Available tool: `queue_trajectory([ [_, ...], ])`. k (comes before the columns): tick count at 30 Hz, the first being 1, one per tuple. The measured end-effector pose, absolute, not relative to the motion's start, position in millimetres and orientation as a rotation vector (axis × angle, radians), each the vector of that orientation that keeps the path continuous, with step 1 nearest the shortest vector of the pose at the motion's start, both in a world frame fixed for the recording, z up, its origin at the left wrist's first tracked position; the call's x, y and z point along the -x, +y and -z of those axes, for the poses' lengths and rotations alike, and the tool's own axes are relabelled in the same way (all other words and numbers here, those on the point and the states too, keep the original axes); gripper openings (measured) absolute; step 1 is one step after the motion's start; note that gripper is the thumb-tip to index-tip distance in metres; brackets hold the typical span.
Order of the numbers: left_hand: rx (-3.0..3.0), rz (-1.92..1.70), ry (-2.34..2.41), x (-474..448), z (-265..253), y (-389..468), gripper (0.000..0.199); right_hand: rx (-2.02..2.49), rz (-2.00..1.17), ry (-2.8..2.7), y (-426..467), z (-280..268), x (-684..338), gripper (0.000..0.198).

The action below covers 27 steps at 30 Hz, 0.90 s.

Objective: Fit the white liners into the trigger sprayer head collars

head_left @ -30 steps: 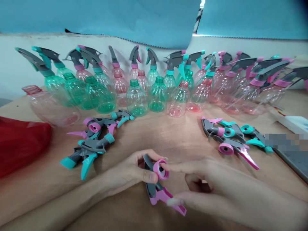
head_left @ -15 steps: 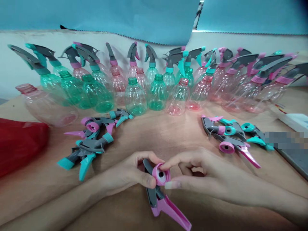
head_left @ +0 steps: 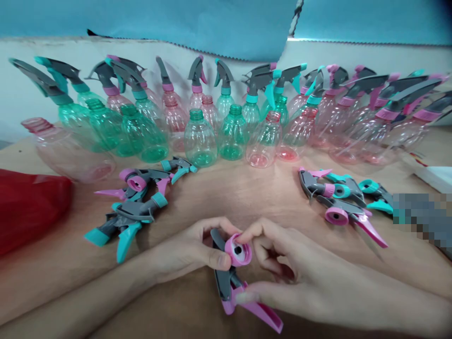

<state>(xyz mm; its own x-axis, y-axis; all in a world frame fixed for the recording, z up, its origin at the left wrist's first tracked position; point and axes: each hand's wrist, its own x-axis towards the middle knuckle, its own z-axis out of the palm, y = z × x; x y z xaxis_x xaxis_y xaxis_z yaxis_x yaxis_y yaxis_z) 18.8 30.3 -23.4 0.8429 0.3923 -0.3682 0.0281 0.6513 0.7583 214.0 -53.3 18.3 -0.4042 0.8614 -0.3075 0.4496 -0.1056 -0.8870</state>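
Note:
Close in front of me, my left hand (head_left: 201,252) grips a grey and pink trigger spray head (head_left: 222,278). Its pink collar (head_left: 228,254) is turned up, showing a white ring with a dark hole inside. The pink trigger (head_left: 263,316) points down to the right. My right hand (head_left: 286,263) is on the same spray head: the index fingertip presses at the collar's rim, the thumb lies over the top of the trigger, and the other fingers are curled in. Whatever the thumb's underside touches is hidden.
Loose spray heads lie in a left pile (head_left: 136,212) and a right pile (head_left: 341,195). Open green bottles (head_left: 231,141) and pink bottles (head_left: 263,146) stand before several bottles with heads fitted (head_left: 381,122). A red bag (head_left: 31,207) is at left, a blurred-out dark object (head_left: 423,216) at right.
My right thumb has moved off the pink collar down to the trigger, while the index finger stays at the rim. The left hand keeps its hold.

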Motion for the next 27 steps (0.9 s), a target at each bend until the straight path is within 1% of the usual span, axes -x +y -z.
queue_trajectory([
  [13, -0.848, -0.231, 0.457, -16.4, 30.7, 31.7, 0.032, 1.351, -1.544, -1.764, -54.8, -14.6, -210.9, 0.032],
  [17, -0.871, -0.187, 0.491, -14.1, 33.1, 31.9, 0.038, 1.329, -1.537, -1.772, -53.5, -16.4, -212.5, 0.033],
  [20, -0.883, -0.165, 0.518, -13.4, 31.0, 31.5, 0.038, 1.354, -1.495, -1.846, -52.5, -20.5, -215.3, 0.029],
  [24, -0.909, -0.171, 0.543, -14.4, 27.1, 30.9, 0.035, 1.325, -1.474, -1.939, -50.8, -23.6, -217.8, 0.021],
  [27, -0.923, -0.155, 0.517, -15.7, 26.2, 30.6, 0.031, 1.344, -1.399, -2.009, -49.3, -23.5, -217.5, 0.017],
])
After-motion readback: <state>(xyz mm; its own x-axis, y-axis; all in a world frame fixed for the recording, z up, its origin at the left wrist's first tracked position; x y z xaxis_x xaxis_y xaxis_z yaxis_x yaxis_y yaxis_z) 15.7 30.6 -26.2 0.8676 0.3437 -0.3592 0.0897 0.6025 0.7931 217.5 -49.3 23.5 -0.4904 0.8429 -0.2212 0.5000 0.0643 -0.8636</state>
